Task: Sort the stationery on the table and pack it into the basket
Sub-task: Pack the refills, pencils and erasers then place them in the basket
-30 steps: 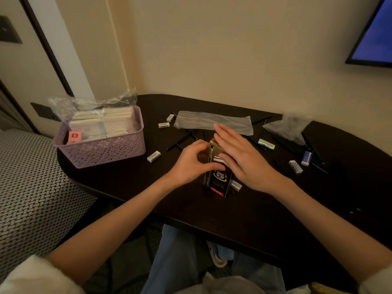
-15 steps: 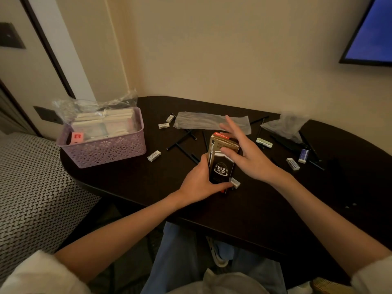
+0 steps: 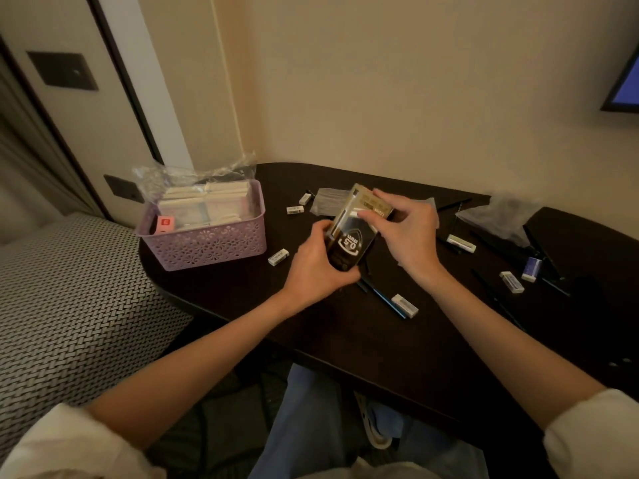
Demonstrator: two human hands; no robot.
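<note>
Far left, a lilac lattice basket (image 3: pixel 207 243) sits at the left end of a dark oval table (image 3: pixel 432 347), already holding flat white packs w/ clear plastic wrap poking up behind them. Just right of the basket, a small white eraser (image 3: pixel 278 256) lies on the tabletop; two more erasers (image 3: pixel 295 209) lie further back, near a grey plastic sleeve (image 3: pixel 325 200).

Centre: a black-and-gold pen box (image 3: pixel 352 233), marked "0.5", held tilted above the table, clear of the surface. Left hand (image 3: pixel 316 267) grips the box's lower end, fingers curled round it. Right hand (image 3: pixel 408 233) pinches the upper gold end btwn thumb and fingers.

Below the box, thin black pens (image 3: pixel 383 299) lie loose, one white eraser (image 3: pixel 404 305) touching them.

Right side: another white eraser (image 3: pixel 461 243), then a crumpled clear bag (image 3: pixel 501 219), more black pens, a white eraser (image 3: pixel 511 281) and a blue-and-white eraser (image 3: pixel 531 269) near it. Top right corner, edge of a wall screen (image 3: pixel 626 88).
</note>
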